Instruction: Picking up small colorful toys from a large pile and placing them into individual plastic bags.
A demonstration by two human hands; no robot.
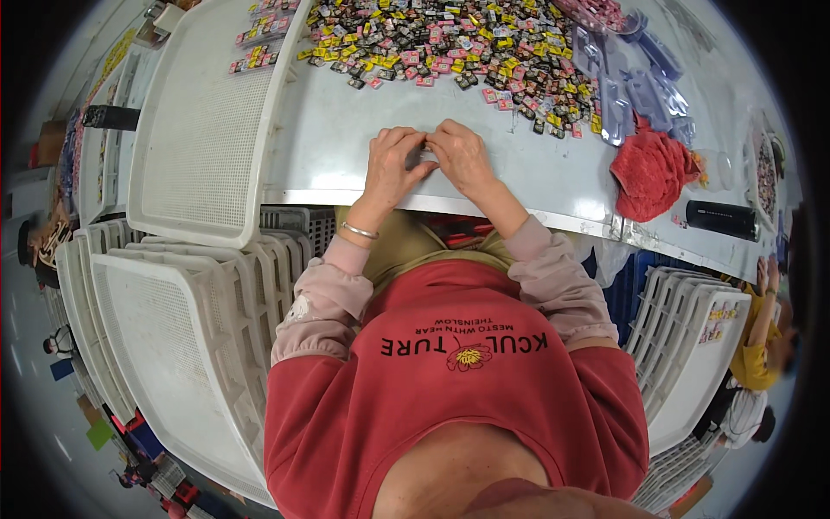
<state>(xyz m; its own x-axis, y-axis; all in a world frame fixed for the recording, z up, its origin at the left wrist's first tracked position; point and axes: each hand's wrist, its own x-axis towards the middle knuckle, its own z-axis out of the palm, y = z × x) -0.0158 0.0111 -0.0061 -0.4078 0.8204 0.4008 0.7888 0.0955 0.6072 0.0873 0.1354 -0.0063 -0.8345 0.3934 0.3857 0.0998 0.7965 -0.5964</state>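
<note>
My left hand (394,169) and my right hand (462,157) meet above the near part of the pale grey table (333,121). Their fingers are bent and pressed together at the tips, with both thumbs turned inward. Whatever sits between the fingertips is too small or too covered to make out. Beyond the hands spreads a heap of small block-shaped pieces (450,54) in pink, black and yellow. The heap's nearest pieces lie a short way past my fingers.
At the left a white mesh tray (194,138) carries rows of such pieces at its far end. Purple-blue plastic trays (644,91), a red cloth (653,169) and a black cylinder (722,220) lie at the right. Stacked white trays (160,311) stand below the table; co-workers are at the sides.
</note>
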